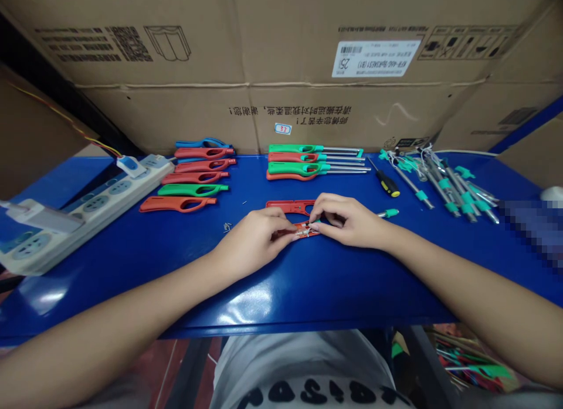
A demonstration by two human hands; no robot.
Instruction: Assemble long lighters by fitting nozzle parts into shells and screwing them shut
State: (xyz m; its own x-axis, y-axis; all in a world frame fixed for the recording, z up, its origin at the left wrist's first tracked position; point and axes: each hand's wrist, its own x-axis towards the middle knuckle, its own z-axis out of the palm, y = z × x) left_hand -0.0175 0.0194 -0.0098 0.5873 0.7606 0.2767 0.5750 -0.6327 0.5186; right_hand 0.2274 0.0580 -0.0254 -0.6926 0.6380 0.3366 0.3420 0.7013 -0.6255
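Note:
An orange lighter casing half (303,226) lies on the table between my hands, with small white and pale parts inside it. My left hand (260,237) is closed in a pinch at its left end. From the other side, my right hand (347,218) pinches with thumb and index finger over the inner parts; what exactly sits between those fingertips is too small to make out. A metal tube with a green tip (389,213) sticks out beyond the right hand. Just behind, a red casing half (284,206) lies flat, partly covered by the right fingers.
Casing pieces (193,178) in several colours line the left, near a power strip (101,200). Long-tubed lighters (292,168) lie at the back middle. A screwdriver (387,181), metal tubes (453,189) and loose screws (227,227) lie around. Cardboard (185,112) walls the back.

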